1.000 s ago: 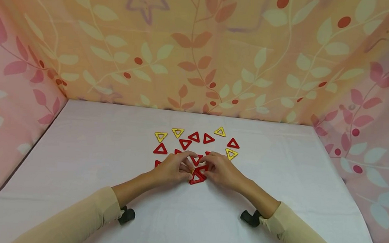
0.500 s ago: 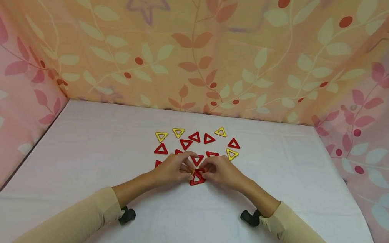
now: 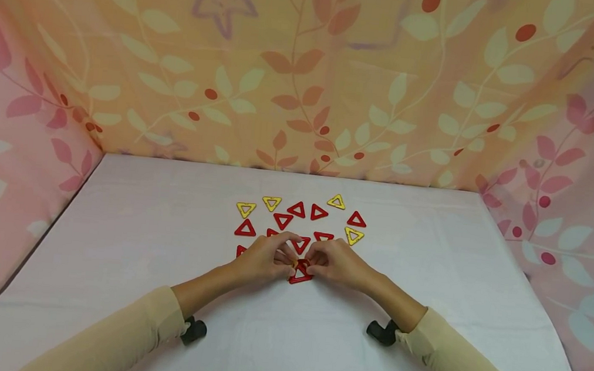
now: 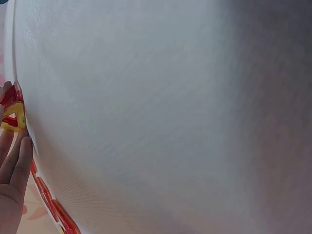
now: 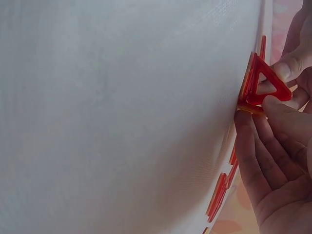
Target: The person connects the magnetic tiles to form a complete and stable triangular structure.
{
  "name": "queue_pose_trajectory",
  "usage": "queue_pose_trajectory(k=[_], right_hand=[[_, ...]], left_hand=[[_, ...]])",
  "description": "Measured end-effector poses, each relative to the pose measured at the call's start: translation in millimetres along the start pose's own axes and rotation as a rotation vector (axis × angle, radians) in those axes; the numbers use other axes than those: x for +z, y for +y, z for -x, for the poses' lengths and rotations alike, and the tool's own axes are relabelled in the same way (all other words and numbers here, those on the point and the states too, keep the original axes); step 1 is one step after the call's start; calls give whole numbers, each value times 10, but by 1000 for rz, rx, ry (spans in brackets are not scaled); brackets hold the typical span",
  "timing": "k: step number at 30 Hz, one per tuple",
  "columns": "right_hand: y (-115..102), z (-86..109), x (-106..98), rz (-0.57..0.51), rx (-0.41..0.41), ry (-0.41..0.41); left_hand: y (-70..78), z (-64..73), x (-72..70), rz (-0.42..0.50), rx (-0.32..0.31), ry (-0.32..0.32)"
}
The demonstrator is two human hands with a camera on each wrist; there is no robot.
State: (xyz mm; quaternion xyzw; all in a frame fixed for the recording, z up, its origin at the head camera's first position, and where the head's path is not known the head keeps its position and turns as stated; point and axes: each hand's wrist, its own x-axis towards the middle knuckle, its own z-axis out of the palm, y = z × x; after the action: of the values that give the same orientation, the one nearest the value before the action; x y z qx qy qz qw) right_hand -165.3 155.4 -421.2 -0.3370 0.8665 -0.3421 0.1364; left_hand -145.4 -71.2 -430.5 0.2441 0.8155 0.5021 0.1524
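Observation:
Both hands meet over the cloth around a small cluster of triangular frame tiles standing at angles to one another. My left hand [image 3: 264, 256] pinches the cluster from the left. A yellow triangular tile [image 4: 21, 114] faces the left wrist camera there, with red behind it. From the other side my right hand [image 3: 340, 263] pinches a red triangular tile [image 5: 280, 93], which leans against the cluster. Thumbs of both hands lie on this tile in the right wrist view. In the head view the cluster's near side is a red tile [image 3: 299, 280]; fingers hide much of the rest.
Beyond the hands, several loose red triangular tiles [image 3: 356, 219] lie flat on the white cloth [image 3: 140, 225]. Yellow triangular tiles [image 3: 353, 236] lie among them at the back and right. Patterned curtains [image 3: 305, 92] enclose the back and sides.
The right hand has shifted slightly left, bringing its red tile from beside the cluster up against it. Another red tile behind the right hand shows more now. The left hand has stayed in place.

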Motion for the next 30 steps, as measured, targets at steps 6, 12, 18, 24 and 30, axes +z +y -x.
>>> queue_pose_trajectory(k=[6,12,18,24,30], right_hand=[[-17,-8,-5,7,7,-15],[-41,-6,0,12,-8,-30],[-55,-4,18,33,-21,-32],[-67,-9,37,53,-33,-59],[-64,11,28,70,-39,-58]], left_hand=[[-2,6,9,-3,4,8],[10,15,23,-23,12,18],[17,23,28,-29,8,21],[9,29,28,-40,14,15],[9,35,23,-58,12,20]])
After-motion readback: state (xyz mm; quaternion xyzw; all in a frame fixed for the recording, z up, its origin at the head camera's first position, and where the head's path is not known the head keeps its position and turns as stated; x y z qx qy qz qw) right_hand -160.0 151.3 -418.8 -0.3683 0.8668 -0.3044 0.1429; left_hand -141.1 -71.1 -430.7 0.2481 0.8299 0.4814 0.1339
